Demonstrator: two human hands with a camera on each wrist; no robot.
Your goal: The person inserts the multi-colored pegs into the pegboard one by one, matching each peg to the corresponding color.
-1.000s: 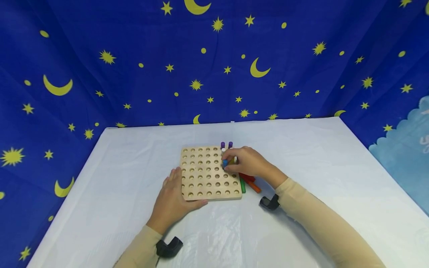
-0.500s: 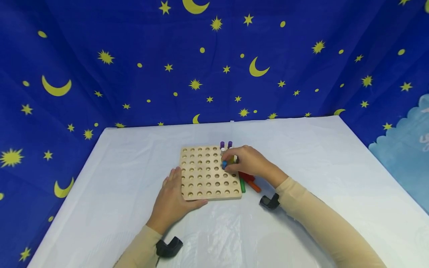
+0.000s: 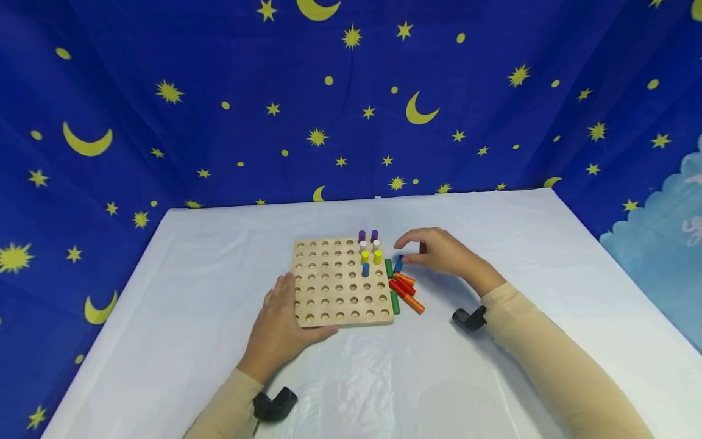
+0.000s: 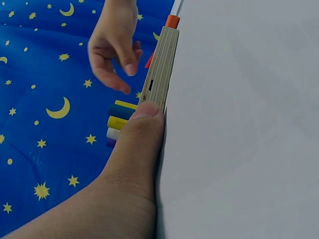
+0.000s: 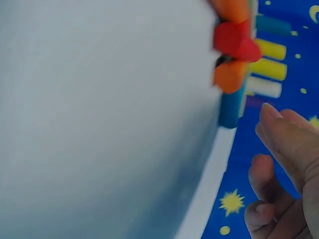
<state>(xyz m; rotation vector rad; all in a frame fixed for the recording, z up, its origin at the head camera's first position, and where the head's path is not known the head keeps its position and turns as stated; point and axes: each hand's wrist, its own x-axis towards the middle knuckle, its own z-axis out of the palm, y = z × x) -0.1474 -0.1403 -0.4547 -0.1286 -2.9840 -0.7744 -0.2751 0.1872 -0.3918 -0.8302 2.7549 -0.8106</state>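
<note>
A pale wooden pegboard [image 3: 332,309] lies flat on the table. My left hand [image 3: 280,323] rests at its near left corner, fingers along the left side and the thumb [image 4: 142,127] against the front edge. Pairs of purple pegs [image 3: 375,235], white pegs [image 3: 376,246] and yellow pegs [image 3: 378,257] stand in the two right columns. One blue peg [image 3: 365,270] stands below the left yellow one. My right hand [image 3: 439,250] is right of the board, thumb and forefinger apart and holding nothing. Its thumb tip is close to a loose blue peg [image 3: 398,264].
Loose orange pegs [image 3: 414,305], red pegs [image 3: 398,288] and green pegs [image 3: 395,303] lie along the board's right side. A white sheet covers the table [image 3: 493,231]. Behind hangs a blue curtain [image 3: 219,73] with yellow moons and stars.
My right hand has let go of the blue peg, which stands in the board, and has moved right to beside the loose blue peg. The left hand stays at the corner.
</note>
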